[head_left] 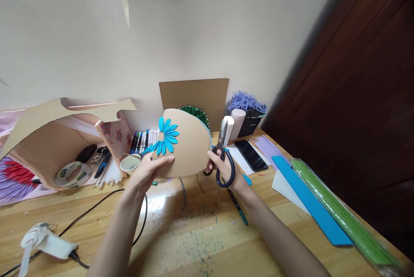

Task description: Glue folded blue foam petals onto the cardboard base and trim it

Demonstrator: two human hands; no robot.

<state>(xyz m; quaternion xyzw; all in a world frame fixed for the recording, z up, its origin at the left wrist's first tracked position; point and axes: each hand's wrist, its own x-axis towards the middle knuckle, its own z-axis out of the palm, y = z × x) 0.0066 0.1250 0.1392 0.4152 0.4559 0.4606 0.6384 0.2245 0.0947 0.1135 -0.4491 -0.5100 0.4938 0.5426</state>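
Note:
My left hand [147, 169] grips the lower left edge of a rounded brown cardboard piece [190, 147], held upright above the wooden table [194, 242]. Blue paper petals [166, 139] are stuck on its left side. My right hand [221, 165] is closed through the black handles of a pair of scissors [223, 156], blades pointing up beside the cardboard's right edge.
A glue gun [45, 242] with a black cable lies front left. A cardboard box [54, 139] holds a tape roll [73, 174]. Markers [144, 139], a paper cup [130, 163], a phone [250, 155], blue [310, 201] and green [343, 214] paper strips, and a pencil [237, 206] lie around.

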